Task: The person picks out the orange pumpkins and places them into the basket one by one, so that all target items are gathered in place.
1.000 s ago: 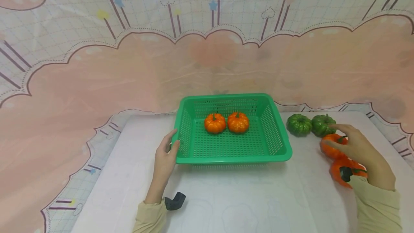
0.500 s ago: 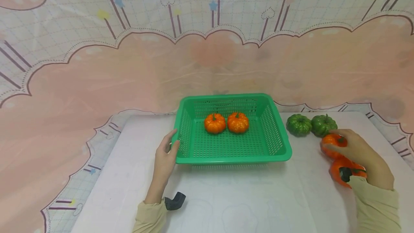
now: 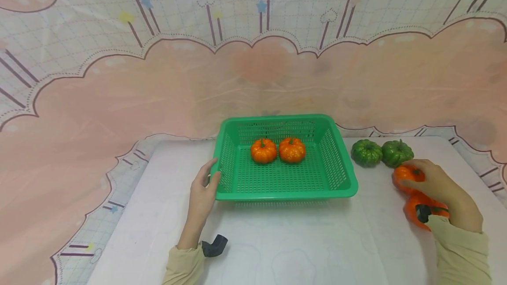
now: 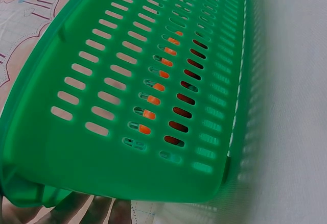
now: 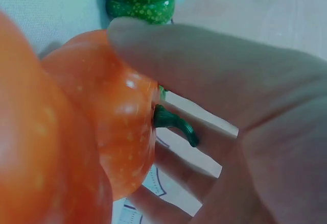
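Note:
A green plastic basket point(image 3: 285, 195) stands on the table with two small orange pumpkins point(image 3: 263, 151) inside. My left hand point(image 3: 203, 192) touches the outside of its left rim, thumb and fingers apart; several fingertips show below the basket end in the left wrist view. At the right, my right hand point(image 3: 439, 186) holds an orange pumpkin point(image 5: 122, 106) with a curved green stem, thumb on one side and fingers on the other. A second orange pumpkin point(image 3: 416, 210) lies nearer, partly hidden under the right wrist. Two green pumpkins point(image 3: 366, 153) sit side by side just beyond the held one.
The white table point(image 3: 277, 241) extends in front of the basket and to both sides. A patterned pink and white cloth point(image 3: 253, 78) hangs behind it. Black wrist mounts point(image 3: 214, 246) sit at both sleeves.
My right hand has lowered slightly and closed its thumb and fingers round the farther orange pumpkin on the table. The left hand and the basket have not visibly moved.

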Action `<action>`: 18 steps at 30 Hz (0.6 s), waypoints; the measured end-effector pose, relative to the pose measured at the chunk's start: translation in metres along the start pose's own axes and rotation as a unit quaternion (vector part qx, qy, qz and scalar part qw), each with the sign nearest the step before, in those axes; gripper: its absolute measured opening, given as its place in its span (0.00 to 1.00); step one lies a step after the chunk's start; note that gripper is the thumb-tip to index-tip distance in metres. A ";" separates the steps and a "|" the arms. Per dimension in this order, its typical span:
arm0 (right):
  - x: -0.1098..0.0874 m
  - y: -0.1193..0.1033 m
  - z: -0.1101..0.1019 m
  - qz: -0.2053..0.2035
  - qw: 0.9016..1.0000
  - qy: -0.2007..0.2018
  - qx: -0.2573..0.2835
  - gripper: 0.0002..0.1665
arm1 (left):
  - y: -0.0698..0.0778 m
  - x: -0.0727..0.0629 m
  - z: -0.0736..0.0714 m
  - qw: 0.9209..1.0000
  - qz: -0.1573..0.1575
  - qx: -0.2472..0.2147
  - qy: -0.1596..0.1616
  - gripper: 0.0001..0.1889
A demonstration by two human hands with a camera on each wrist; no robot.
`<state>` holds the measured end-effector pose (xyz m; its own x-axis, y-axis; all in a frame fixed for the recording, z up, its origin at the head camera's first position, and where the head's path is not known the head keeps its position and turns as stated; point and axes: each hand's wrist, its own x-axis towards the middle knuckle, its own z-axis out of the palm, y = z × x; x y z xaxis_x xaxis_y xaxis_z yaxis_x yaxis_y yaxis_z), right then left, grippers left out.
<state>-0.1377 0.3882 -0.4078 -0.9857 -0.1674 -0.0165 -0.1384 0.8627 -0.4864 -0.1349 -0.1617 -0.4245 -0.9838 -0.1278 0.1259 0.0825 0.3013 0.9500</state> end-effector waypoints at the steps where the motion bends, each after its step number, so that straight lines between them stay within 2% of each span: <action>1: 0.000 0.000 0.000 0.000 1.000 -0.001 -0.002 0.33 | 0.000 0.000 0.000 1.000 0.000 0.000 0.000 0.23; 7: 0.000 0.001 -0.001 0.020 1.000 -0.022 -0.010 0.36 | 0.000 -0.001 0.000 1.000 0.002 0.006 0.005 0.23; 18: 0.000 0.001 -0.001 0.034 0.999 -0.022 -0.011 0.36 | -0.003 0.000 0.001 1.000 0.007 0.000 0.003 0.23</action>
<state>-0.1377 0.3895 -0.4070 -0.9878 -0.1287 -0.0874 -0.0739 0.8826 -0.4643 -0.1357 -0.1618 -0.4271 -0.9816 -0.1291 0.1406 0.0960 0.3026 0.9483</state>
